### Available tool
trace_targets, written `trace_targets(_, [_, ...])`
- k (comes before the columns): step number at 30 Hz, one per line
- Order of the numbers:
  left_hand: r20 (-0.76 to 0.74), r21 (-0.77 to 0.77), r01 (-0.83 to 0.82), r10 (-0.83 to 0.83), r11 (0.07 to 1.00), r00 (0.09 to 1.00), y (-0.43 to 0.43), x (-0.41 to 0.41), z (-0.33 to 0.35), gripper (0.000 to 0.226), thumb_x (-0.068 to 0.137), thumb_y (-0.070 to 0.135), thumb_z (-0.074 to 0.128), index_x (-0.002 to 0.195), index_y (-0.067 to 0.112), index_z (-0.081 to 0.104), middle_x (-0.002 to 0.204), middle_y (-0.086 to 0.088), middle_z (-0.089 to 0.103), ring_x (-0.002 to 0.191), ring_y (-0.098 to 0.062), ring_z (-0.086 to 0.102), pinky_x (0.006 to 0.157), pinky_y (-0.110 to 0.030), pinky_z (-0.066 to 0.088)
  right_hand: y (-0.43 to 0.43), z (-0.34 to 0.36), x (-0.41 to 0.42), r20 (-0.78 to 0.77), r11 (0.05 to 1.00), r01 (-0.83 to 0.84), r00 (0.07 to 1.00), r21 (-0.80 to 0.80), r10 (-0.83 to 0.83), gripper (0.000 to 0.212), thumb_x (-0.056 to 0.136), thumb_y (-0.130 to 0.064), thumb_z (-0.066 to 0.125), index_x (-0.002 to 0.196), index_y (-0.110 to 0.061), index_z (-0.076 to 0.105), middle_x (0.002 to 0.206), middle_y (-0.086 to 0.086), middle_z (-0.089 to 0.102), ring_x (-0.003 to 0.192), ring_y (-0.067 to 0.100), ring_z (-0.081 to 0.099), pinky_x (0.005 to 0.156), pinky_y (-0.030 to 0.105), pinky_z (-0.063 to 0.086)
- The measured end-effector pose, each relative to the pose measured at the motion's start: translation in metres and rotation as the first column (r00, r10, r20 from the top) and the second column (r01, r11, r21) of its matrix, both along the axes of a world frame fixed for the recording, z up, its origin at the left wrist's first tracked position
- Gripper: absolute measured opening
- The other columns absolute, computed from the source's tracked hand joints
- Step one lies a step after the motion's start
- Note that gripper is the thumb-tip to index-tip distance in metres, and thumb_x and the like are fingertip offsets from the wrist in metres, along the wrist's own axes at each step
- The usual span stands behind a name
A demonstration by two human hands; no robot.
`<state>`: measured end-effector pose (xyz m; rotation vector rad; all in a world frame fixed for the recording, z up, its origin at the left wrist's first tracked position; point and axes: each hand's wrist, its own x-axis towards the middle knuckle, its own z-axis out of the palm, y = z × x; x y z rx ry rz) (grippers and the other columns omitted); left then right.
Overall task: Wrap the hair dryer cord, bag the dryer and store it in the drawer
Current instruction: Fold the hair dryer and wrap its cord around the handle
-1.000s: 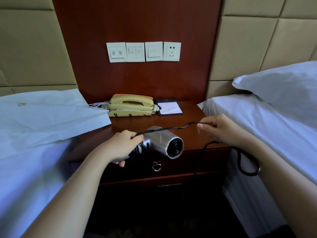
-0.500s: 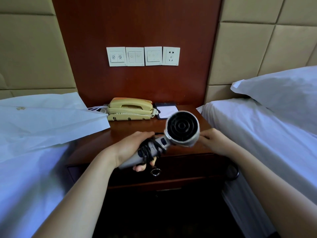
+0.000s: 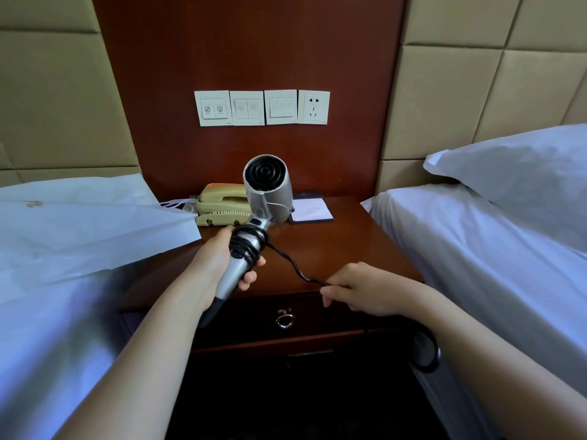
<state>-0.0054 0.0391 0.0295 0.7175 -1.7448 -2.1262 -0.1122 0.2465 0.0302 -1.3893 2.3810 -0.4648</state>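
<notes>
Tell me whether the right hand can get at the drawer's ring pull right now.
Probably yes: the right hand hovers near the ring pull with nothing between them, though it pinches the cord and would need freeing.

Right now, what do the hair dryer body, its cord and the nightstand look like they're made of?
Hair dryer: silver plastic or metal, satin sheen with soft highlights.
Cord: black rubbery sheath, matte, kinking loosely.
Nightstand: reddish wood or veneer, glossy, faint reflections.
</notes>
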Motion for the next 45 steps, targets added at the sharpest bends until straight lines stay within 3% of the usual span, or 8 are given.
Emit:
trace_targets(5, [0.038, -0.003, -0.153, 0.153, 0.988, 0.988, 0.006, -0.006, 0.000, 0.048, 0.101, 0.035, 0.025, 0.089, 0.003, 0.058, 0.056, -0.015, 0.061, 0.030, -0.021, 0.043, 0.034, -0.019, 0.033, -0.010, 0.011, 0.023, -0.158, 0.994, -0.097, 0.982, 0.055, 0.104, 0.031, 0.097, -0.033, 0.044, 0.088, -0.010, 0.062, 0.087, 0.005, 0.063, 0.079, 0.023, 0.059, 0.075, 0.039, 0.050])
trace_targets(8, [0.062, -0.010, -0.216, 0.216, 0.976, 0.974, 0.009, -0.012, -0.002, 0.048, 0.098, 0.032, 0.023, 0.088, 0.001, 0.058, 0.060, -0.017, 0.060, 0.029, -0.021, 0.044, 0.037, -0.018, 0.034, -0.016, 0.021, 0.033, -0.279, 0.994, -0.092, 0.955, 0.058, 0.104, 0.035, 0.098, -0.032, 0.042, 0.065, -0.020, 0.044, 0.071, -0.002, 0.048, 0.063, 0.019, 0.048, 0.057, 0.032, 0.040])
trace_targets(14, [0.134, -0.555, -0.171, 0.291, 0.814, 0.947, 0.019, -0.013, -0.012, 0.040, 0.099, 0.038, 0.021, 0.103, 0.012, 0.051, 0.079, -0.014, 0.060, 0.045, -0.024, 0.057, 0.033, -0.020, 0.040, -0.020, 0.027, 0.036, -0.486, 0.989, -0.134, 0.869, -0.057, 0.090, 0.028, 0.098, -0.034, 0.040, 0.076, -0.018, 0.045, 0.077, 0.002, 0.049, 0.082, 0.033, 0.055, 0.061, 0.030, 0.031])
trace_targets(21, [0.202, -0.835, 0.075, 0.176, 0.545, 0.963, 0.030, -0.012, -0.018, 0.039, 0.095, 0.044, 0.019, 0.078, 0.026, 0.048, 0.075, -0.009, 0.061, 0.039, -0.024, 0.063, 0.056, -0.031, 0.048, -0.020, 0.021, 0.025, -0.656, 0.941, -0.225, 0.755, -0.252, 0.005, 0.026, 0.097, -0.036, 0.040, 0.095, -0.022, 0.062, 0.091, 0.002, 0.067, 0.087, 0.029, 0.060, 0.060, 0.029, 0.028])
trace_targets(29, [0.264, -0.755, 0.219, -0.019, 0.618, 0.964, 0.042, -0.007, -0.009, 0.035, 0.093, 0.032, 0.020, 0.101, 0.019, 0.052, 0.075, -0.015, 0.059, 0.045, -0.022, 0.061, 0.050, -0.027, 0.038, -0.018, 0.024, 0.018, -0.513, 0.914, -0.143, 0.855, -0.378, -0.078, 0.023, 0.096, -0.032, 0.046, 0.094, -0.021, 0.067, 0.081, -0.001, 0.059, 0.082, 0.030, 0.057, 0.060, 0.031, 0.034])
trace_targets(33, [0.332, -0.745, 0.321, -0.093, 0.584, 0.939, 0.044, -0.003, -0.009, 0.020, 0.087, 0.043, 0.049, 0.099, 0.027, 0.050, 0.074, -0.001, 0.061, 0.043, -0.016, 0.058, 0.042, -0.020, 0.038, -0.017, 0.023, 0.019, -0.457, 0.919, -0.136, 0.888, -0.371, -0.053, 0.023, 0.095, -0.031, 0.047, 0.094, -0.020, 0.067, 0.080, -0.004, 0.054, 0.079, 0.026, 0.055, 0.063, 0.037, 0.044])
trace_targets(39, [0.422, -0.786, 0.328, 0.068, 0.525, 0.904, 0.055, 0.001, -0.006, 0.048, 0.063, 0.069, 0.058, 0.089, 0.031, 0.047, 0.087, -0.001, 0.058, 0.072, -0.022, 0.062, 0.067, -0.038, 0.056, -0.023, 0.017, 0.025, -0.294, 0.897, -0.181, 0.954, -0.404, 0.060, 0.027, 0.093, -0.020, 0.053, 0.066, -0.023, 0.053, 0.057, -0.009, 0.043, 0.058, 0.006, 0.046, 0.057, 0.023, 0.033])
trace_targets(45, [0.365, -0.875, 0.280, 0.161, 0.394, 0.917, 0.062, 0.000, -0.001, 0.027, 0.084, 0.046, 0.045, 0.097, 0.023, 0.045, 0.080, -0.002, 0.050, 0.084, -0.033, 0.055, 0.071, -0.039, 0.048, -0.022, 0.022, 0.029, -0.010, 0.887, -0.117, 0.992, -0.447, 0.126, 0.026, 0.095, -0.013, 0.049, 0.075, -0.004, 0.062, 0.050, -0.008, 0.046, 0.042, 0.006, 0.047, 0.048, 0.025, 0.045])
